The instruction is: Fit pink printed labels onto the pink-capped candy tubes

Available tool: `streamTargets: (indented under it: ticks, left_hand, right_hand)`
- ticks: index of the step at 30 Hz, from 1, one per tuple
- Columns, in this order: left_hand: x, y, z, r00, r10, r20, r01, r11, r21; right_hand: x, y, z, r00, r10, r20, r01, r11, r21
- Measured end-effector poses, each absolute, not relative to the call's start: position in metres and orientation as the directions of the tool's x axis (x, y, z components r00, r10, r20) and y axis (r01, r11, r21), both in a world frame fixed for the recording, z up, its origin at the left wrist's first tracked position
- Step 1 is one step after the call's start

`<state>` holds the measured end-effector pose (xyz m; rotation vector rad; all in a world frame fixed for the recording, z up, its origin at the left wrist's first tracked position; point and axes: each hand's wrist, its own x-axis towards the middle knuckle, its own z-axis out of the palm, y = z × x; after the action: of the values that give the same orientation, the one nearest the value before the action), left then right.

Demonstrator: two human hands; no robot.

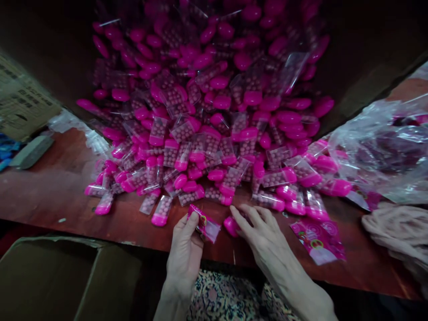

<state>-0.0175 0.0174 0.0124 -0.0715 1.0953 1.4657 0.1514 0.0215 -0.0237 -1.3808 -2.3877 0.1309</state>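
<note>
Dim light falls on a reddish-brown bench (72,178), where a large heap of small clear containers (170,151) spreads forward from between the dark walls (56,62) of a box. Each has a bright pink cap, and many show pale round beads inside. Near the front edge of the bench, the left hand (185,247) has its thumb and fingers clamped on a pink printed wrapper (210,229), whose far end is see-through. Just beside it, the right hand (264,232) reaches over a single pink-capped container (230,226) lying in front of the heap; its fingers are slightly spread, and I cannot tell whether they grip the container, since the hand covers much of it. Another pink wrapper (317,240) lies flat to the right of that hand, near the bench edge. Farther right sit crumpled clear plastic (384,147) and a bunched pale cloth (397,227). On the left are a printed carton (23,100), a grey block (31,151) and something blue (6,149), too blurred to name. Below the bench at lower left stands an open cardboard box (113,276), and patterned clothing (220,296) shows between the forearms.
</note>
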Motion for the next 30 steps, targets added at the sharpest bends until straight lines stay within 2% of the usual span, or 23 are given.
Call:
streamTargets:
  ticks: [3,5,7,10,12,14,17,22,30]
  left_hand:
    - [-0.018,0.019,0.012,-0.269,0.723,-0.636,-0.810,0.188,0.555]
    - [-0.019,0.020,0.013,-0.285,0.713,-0.641,-0.811,0.177,0.557]
    - [-0.019,0.021,0.013,-0.293,0.716,-0.634,-0.806,0.171,0.566]
    - [-0.018,0.022,0.012,-0.281,0.744,-0.606,-0.791,0.177,0.585]
    - [-0.014,0.023,0.011,-0.288,0.760,-0.582,-0.774,0.174,0.609]
    - [-0.009,0.022,0.011,-0.310,0.768,-0.561,-0.752,0.163,0.639]
    - [0.000,0.021,0.012,-0.310,0.778,-0.546,-0.729,0.175,0.662]
    - [0.011,0.020,0.013,-0.265,0.798,-0.541,-0.721,0.209,0.661]
    - [0.019,0.022,0.012,-0.243,0.807,-0.538,-0.698,0.239,0.675]
  right_hand:
    - [0.155,0.021,-0.024,-0.399,0.859,0.322,0.850,0.478,-0.222]
    - [0.156,0.017,-0.022,-0.330,0.882,0.335,0.855,0.430,-0.289]
    - [0.155,0.010,-0.019,-0.213,0.923,0.321,0.824,0.346,-0.449]
    - [0.148,-0.004,-0.012,0.012,0.979,0.203,0.677,0.141,-0.722]
    - [0.142,-0.012,-0.006,0.125,0.988,0.089,0.543,0.007,-0.840]
    - [0.135,-0.016,0.000,0.193,0.981,0.017,0.427,-0.068,-0.902]
    - [0.126,-0.017,0.008,0.236,0.972,-0.010,0.330,-0.090,-0.940]
    - [0.123,-0.016,0.008,0.297,0.954,0.025,0.332,-0.079,-0.940]
    - [0.126,-0.019,0.006,0.260,0.963,-0.068,0.251,-0.135,-0.958]
